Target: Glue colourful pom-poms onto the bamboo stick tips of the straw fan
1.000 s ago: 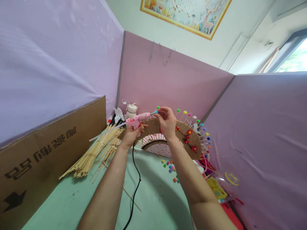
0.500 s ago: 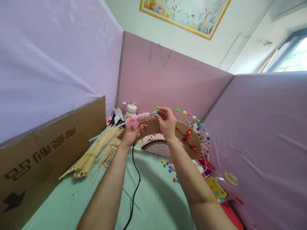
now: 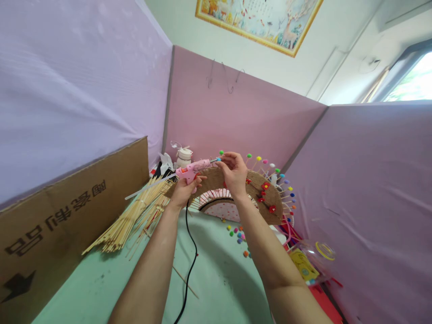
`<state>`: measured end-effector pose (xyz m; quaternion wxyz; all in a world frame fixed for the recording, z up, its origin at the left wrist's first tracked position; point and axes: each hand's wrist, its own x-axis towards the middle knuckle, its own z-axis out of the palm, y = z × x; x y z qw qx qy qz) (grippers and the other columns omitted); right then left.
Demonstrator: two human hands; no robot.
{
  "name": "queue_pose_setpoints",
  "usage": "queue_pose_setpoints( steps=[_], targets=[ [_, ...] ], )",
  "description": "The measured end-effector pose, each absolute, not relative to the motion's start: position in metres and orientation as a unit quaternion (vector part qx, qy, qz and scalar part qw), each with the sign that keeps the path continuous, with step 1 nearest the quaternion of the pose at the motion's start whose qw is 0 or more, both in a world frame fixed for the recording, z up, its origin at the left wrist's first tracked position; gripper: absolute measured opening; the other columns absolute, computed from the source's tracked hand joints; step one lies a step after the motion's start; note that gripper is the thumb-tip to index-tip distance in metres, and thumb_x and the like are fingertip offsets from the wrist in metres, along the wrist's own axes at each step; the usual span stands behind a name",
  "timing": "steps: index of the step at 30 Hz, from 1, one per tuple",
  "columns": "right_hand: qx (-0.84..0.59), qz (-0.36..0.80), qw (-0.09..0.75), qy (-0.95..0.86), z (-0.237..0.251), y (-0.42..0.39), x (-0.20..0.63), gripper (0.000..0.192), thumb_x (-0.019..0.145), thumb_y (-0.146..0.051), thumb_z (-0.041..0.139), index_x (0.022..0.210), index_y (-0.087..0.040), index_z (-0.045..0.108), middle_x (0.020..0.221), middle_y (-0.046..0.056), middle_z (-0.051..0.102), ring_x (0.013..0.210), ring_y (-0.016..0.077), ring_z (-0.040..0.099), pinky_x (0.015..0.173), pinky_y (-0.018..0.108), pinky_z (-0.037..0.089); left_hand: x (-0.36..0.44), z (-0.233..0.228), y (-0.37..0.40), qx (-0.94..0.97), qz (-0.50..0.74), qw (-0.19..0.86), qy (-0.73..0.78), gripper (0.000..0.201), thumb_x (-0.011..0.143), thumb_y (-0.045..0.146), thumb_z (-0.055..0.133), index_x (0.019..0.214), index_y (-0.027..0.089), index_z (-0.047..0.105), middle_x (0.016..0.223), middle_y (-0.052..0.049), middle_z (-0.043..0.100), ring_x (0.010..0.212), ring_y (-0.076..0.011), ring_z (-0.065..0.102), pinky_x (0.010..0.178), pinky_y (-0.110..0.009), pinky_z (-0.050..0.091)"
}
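A pink hot glue gun (image 3: 193, 170) is in my left hand (image 3: 184, 191), its fingers wrapped round the handle. A long white glue stick (image 3: 150, 186) sticks out of its back end, and a black cord (image 3: 191, 270) hangs from it. Between the fingertips of my right hand (image 3: 235, 174) is a small blue pompom (image 3: 218, 159), right at the gun's nozzle. Behind both hands stands a brown arch (image 3: 254, 182) with red flowers (image 3: 266, 186) on its face. Sticks tipped with coloured pompoms (image 3: 277, 171) fan out along its outer edge. My right hand hides part of the arch.
Bundled bamboo sticks (image 3: 124, 225) lie on the left by a cardboard box (image 3: 74, 211). Loose pompoms (image 3: 236, 231) are scattered on the green table (image 3: 216, 279). A white bottle (image 3: 184, 157) stands at the back. A clear plastic container (image 3: 319, 256) is at right.
Both hands hold nearly the same pose, with the blue pompom still at the nozzle. The whole view has shifted very slightly.
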<state>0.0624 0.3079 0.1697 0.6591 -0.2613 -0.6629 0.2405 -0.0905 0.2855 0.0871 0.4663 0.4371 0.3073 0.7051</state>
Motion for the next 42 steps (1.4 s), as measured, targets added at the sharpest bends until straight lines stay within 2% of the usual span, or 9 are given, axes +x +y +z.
queue_pose_setpoints(
  steps=[6, 12, 17, 19, 23, 30, 42],
  targets=[
    [-0.27, 0.254, 0.664, -0.649, 0.17, 0.306, 0.064, 0.031, 0.073, -0.032, 0.074, 0.095, -0.024, 0.055, 0.087, 0.002, 0.071, 0.085, 0.0173, 0.07, 0.081, 0.034, 0.058, -0.089, 0.089, 0.284, 0.437, 0.709, 0.467, 0.297, 0.046, 0.056, 0.051, 0.086, 0.081, 0.014, 0.072, 0.082, -0.008, 0.074, 0.076, -0.0173, 0.066, 0.066, -0.026, 0.049],
    [-0.261, 0.27, 0.67, -0.64, 0.173, 0.299, 0.07, 0.032, 0.073, -0.033, 0.074, 0.096, -0.025, 0.054, 0.09, 0.002, 0.072, 0.087, 0.0179, 0.07, 0.083, 0.035, 0.058, -0.089, 0.089, 0.284, 0.437, 0.707, 0.465, 0.304, 0.05, 0.056, 0.053, 0.086, 0.083, 0.014, 0.073, 0.084, -0.008, 0.075, 0.068, -0.0141, 0.064, 0.064, -0.025, 0.049],
    [-0.25, 0.183, 0.67, -0.675, 0.208, 0.302, 0.104, 0.03, 0.074, -0.03, 0.074, 0.098, -0.026, 0.057, 0.091, 0.001, 0.072, 0.087, 0.0174, 0.07, 0.084, 0.036, 0.057, -0.089, 0.089, 0.286, 0.437, 0.71, 0.465, 0.298, 0.048, 0.057, 0.053, 0.086, 0.082, 0.014, 0.072, 0.09, -0.009, 0.076, 0.075, -0.0159, 0.067, 0.066, -0.025, 0.05],
    [-0.265, 0.125, 0.635, -0.715, 0.227, 0.31, 0.124, 0.029, 0.074, -0.03, 0.074, 0.099, -0.026, 0.06, 0.09, 0.001, 0.072, 0.086, 0.0174, 0.07, 0.083, 0.036, 0.057, -0.089, 0.089, 0.286, 0.435, 0.711, 0.468, 0.294, 0.048, 0.056, 0.052, 0.086, 0.082, 0.014, 0.072, 0.09, -0.01, 0.076, 0.079, -0.0178, 0.068, 0.066, -0.026, 0.05],
    [-0.306, 0.046, 0.51, -0.802, 0.259, 0.329, 0.152, 0.029, 0.071, -0.032, 0.076, 0.097, -0.025, 0.065, 0.082, 0.0, 0.073, 0.075, 0.0175, 0.069, 0.076, 0.036, 0.057, -0.089, 0.089, 0.286, 0.431, 0.715, 0.466, 0.293, 0.048, 0.057, 0.05, 0.086, 0.084, 0.014, 0.072, 0.09, -0.011, 0.076, 0.082, -0.0196, 0.069, 0.067, -0.027, 0.051],
    [-0.306, -0.02, 0.332, -0.892, 0.276, 0.336, 0.149, 0.032, 0.073, -0.018, 0.072, 0.104, -0.025, 0.069, 0.087, 0.0, 0.076, 0.075, 0.0176, 0.068, 0.081, 0.036, 0.053, -0.088, 0.091, 0.285, 0.431, 0.716, 0.471, 0.284, 0.044, 0.056, 0.049, 0.087, 0.075, 0.013, 0.07, 0.087, -0.011, 0.076, 0.084, -0.0212, 0.07, 0.069, -0.028, 0.051],
    [-0.298, -0.162, 0.21, -0.917, 0.281, 0.34, 0.148, 0.038, 0.081, -0.01, 0.062, 0.115, -0.025, 0.067, 0.094, 0.001, 0.076, 0.082, 0.0194, 0.068, 0.08, 0.032, 0.05, -0.089, 0.091, 0.284, 0.434, 0.716, 0.475, 0.271, 0.043, 0.057, 0.047, 0.086, 0.077, 0.014, 0.068, 0.088, -0.01, 0.075, 0.09, -0.023, 0.07, 0.067, -0.027, 0.051]
  ],
)
